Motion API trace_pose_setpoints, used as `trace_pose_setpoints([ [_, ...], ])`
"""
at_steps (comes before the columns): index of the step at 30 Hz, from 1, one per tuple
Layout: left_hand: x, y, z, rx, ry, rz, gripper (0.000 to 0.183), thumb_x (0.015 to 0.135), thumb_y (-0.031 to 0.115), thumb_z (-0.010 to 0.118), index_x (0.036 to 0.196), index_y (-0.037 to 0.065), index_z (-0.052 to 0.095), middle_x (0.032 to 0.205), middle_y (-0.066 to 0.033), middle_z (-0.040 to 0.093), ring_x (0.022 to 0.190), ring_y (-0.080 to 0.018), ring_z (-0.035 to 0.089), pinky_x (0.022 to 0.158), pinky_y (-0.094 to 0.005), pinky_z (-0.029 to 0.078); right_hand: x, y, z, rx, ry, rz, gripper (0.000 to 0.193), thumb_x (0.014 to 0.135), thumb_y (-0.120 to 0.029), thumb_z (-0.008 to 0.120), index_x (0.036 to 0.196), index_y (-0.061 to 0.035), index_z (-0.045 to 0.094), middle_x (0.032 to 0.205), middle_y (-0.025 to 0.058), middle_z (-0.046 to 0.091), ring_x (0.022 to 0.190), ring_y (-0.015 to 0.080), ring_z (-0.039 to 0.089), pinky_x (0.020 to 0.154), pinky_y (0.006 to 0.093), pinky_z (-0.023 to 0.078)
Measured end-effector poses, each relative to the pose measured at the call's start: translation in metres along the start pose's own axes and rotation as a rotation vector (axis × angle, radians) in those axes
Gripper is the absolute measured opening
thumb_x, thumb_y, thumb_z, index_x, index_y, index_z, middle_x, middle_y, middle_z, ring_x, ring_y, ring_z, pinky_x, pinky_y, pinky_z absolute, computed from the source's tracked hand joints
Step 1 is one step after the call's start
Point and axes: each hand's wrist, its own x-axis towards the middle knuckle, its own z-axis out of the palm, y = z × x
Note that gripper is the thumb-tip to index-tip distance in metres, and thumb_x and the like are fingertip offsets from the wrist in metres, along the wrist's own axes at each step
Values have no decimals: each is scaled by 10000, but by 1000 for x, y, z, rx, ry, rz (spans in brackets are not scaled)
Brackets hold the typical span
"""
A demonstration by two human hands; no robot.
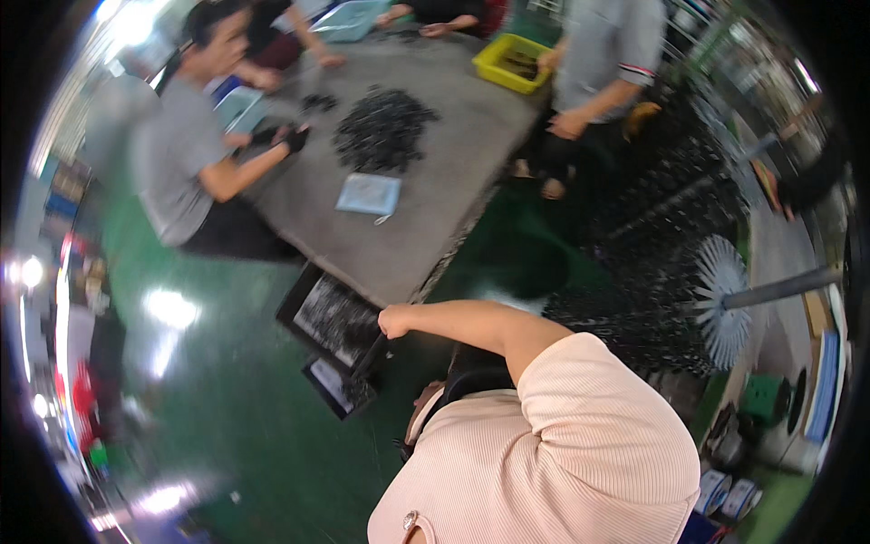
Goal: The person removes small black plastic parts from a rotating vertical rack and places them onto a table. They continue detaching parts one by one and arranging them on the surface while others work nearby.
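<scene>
My right arm reaches left across the view, and my right hand (395, 321) is closed on the near right corner of a black crate (355, 355). The crate is tilted at the near corner of a grey table (399, 272), and a pale, speckled surface shows inside it. Just below sits a smaller black container (345, 402) with something pale in it. My left hand does not show. A pile of small black pieces (382, 130) lies on the table, with a light-blue packet (369, 194) near it.
A seated person (186, 154) in a grey shirt works at the table's left, others at its far side. Another person (603, 63) stands at the right beside a yellow basket (515, 65). Black pieces heap (634, 272) on the right around a pale round brush-like disc (722, 304) on a pole.
</scene>
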Motion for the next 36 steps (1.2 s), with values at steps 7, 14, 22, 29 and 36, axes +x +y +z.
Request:
trace_pose_setpoints([
  [7, -62, 198, 161, -538, -137, 348, 382, 970, 137, 562, 1285, -71, 506, 1308, -173, 572, 1208, -283, 552, 1031, -370, 436, -75, 130, -45, 224, 36, 232, 292, 746, -204, 730, 976, -24, 733, 1067, 165, 704, 994, 332, 674, 788, 450, 546],
  [14, -142, 336, 218, -804, -443, 355, 312, 1006, 34, 449, 1297, -70, 489, 1317, -124, 572, 1177, -245, 575, 999, -326, 465, -93, 172, -84, 458, 202, 372, 276, 776, -104, 628, 1012, 9, 716, 1118, 189, 686, 1044, 342, 662, 822, 444, 546],
  [22, -261, 406, 335, -1062, -1085, 505, 289, 975, 2, 475, 1251, -47, 544, 1278, -123, 579, 1158, -240, 566, 997, -335, 442, -67, 218, -117, 545, 335, 561, 292, 792, -109, 605, 1047, -16, 712, 1139, 171, 684, 1069, 329, 655, 851, 433, 537],
  [29, -357, 430, 390, -1022, -1399, 607, 306, 856, -58, 557, 1140, 35, 626, 1173, -124, 644, 1125, -255, 601, 968, -353, 454, -49, 262, -139, 415, 292, 606, 298, 781, -171, 589, 1040, -125, 731, 1094, 137, 700, 1042, 332, 659, 816, 466, 545],
  [36, -455, 431, 475, -785, -1542, 661, 327, 842, 56, 591, 1168, 71, 564, 1247, -130, 572, 1241, -333, 491, 1055, -489, 365, -19, 292, -149, 182, 679, 363, 340, 830, -154, 680, 1157, -117, 593, 1199, 94, 526, 1203, 295, 482, 946, 453, 442],
])
